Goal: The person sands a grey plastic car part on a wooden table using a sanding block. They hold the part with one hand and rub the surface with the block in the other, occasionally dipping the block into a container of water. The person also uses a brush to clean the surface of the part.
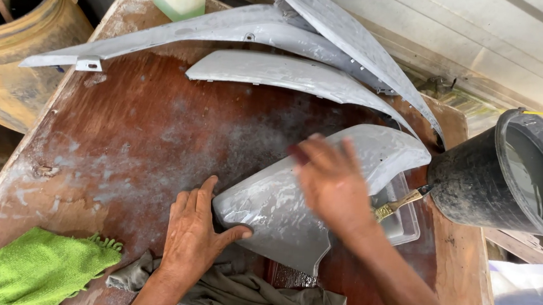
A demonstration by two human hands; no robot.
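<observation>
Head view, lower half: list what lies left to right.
Green frayed towel → left hand → grey curved plastic panel → blurred right hand → brass-ferruled brush handle → black water-filled bucket.

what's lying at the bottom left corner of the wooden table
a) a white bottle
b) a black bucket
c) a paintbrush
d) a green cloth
d) a green cloth lies at the table's bottom left corner, just left of the left hand; the black bucket and the paintbrush are over on the right side.
</observation>
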